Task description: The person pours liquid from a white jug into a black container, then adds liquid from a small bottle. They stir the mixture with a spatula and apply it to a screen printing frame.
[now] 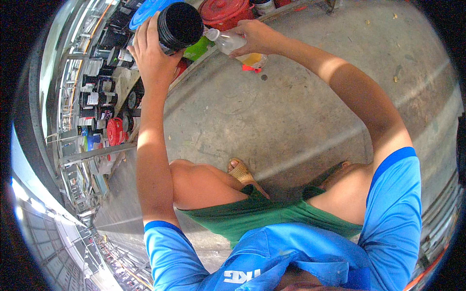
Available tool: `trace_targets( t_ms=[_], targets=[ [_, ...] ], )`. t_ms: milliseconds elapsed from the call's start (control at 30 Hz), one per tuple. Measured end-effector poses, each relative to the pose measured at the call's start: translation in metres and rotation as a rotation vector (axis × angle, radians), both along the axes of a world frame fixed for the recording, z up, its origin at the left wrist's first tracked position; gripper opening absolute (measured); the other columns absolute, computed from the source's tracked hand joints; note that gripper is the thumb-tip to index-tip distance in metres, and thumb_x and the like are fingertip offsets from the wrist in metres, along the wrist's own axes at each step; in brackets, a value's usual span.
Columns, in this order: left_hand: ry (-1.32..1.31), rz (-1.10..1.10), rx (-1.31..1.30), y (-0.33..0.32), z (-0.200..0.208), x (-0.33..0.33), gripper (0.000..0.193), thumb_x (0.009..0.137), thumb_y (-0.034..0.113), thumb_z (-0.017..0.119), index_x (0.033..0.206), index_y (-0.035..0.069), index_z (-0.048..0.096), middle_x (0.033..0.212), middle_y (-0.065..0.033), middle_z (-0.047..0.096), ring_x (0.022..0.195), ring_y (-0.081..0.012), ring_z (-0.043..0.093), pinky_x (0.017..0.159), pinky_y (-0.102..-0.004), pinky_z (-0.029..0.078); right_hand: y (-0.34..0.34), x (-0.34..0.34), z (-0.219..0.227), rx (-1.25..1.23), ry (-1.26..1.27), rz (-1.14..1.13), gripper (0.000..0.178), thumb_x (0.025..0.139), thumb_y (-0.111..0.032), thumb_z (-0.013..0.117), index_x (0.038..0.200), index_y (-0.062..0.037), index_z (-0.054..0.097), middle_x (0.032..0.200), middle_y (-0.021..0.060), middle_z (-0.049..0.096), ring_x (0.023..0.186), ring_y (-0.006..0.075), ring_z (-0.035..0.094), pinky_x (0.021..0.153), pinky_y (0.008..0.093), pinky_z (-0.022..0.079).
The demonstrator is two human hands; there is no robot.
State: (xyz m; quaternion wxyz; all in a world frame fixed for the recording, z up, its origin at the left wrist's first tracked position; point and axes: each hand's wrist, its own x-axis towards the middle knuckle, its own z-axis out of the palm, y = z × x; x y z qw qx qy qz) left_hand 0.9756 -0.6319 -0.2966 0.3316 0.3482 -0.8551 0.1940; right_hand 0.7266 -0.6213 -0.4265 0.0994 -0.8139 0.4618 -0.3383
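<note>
My left hand point(156, 60) is wrapped round a black wide-mouthed plastic jar point(183, 25) with a ridged neck, held tilted with its dark round opening in view. What is inside the jar is too dark to tell. In my right hand point(253, 36) is a see-through plastic bottle point(224, 40), lying at a slant, with its pale neck end close beside the jar's rim. Some yellow-orange liquid point(252, 59) shows at the bottle's lower end. I cannot tell whether the bottle's neck touches the jar. A small red piece point(251, 68) shows just below the bottle.
Shelves on the left hold several black jars point(99, 99) and a red-lidded tub point(116, 131). Beyond my hands are a blue lid point(148, 10), a red tub point(224, 12) and a bright green container point(198, 49). Concrete floor point(291, 111) lies between my bent legs and the shelf.
</note>
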Motion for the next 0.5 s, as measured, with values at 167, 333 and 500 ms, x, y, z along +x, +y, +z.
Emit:
trace_targets(
  t_ms=[167, 333, 500],
  targets=[
    [-0.009, 0.002, 0.000, 0.0014, 0.0020, -0.0003, 0.098, 0.056, 0.016, 0.090, 0.143, 0.020, 0.045, 0.140, -0.0081, 0.050, 0.132, -0.0338, 0.045, 0.107, -0.0639, 0.031, -0.0016, 0.0005, -0.0009, -0.032, -0.013, 0.013, 0.064, 0.069, -0.057, 0.079, 0.106, -0.0052, 0.072, 0.093, 0.0180, 0.065, 0.090, 0.0363, 0.064, 0.081, 0.0445, 0.052],
    [-0.003, -0.034, -0.013, 0.0011, 0.0032, -0.0014, 0.096, 0.057, 0.017, 0.089, 0.142, 0.020, 0.046, 0.138, -0.0083, 0.051, 0.132, -0.0338, 0.046, 0.107, -0.0623, 0.031, -0.0024, 0.0006, -0.0021, -0.056, -0.013, 0.006, 0.064, 0.069, -0.057, 0.079, 0.105, -0.0049, 0.072, 0.093, 0.0183, 0.065, 0.089, 0.0360, 0.065, 0.080, 0.0447, 0.052],
    [-0.008, -0.025, -0.024, -0.0008, 0.0020, -0.0014, 0.095, 0.058, 0.017, 0.089, 0.142, 0.020, 0.046, 0.138, -0.0083, 0.051, 0.131, -0.0339, 0.046, 0.107, -0.0616, 0.031, -0.0012, -0.0006, 0.0005, -0.012, -0.012, 0.010, 0.063, 0.069, -0.058, 0.079, 0.103, -0.0052, 0.072, 0.092, 0.0181, 0.065, 0.089, 0.0361, 0.064, 0.080, 0.0451, 0.052]
  ],
)
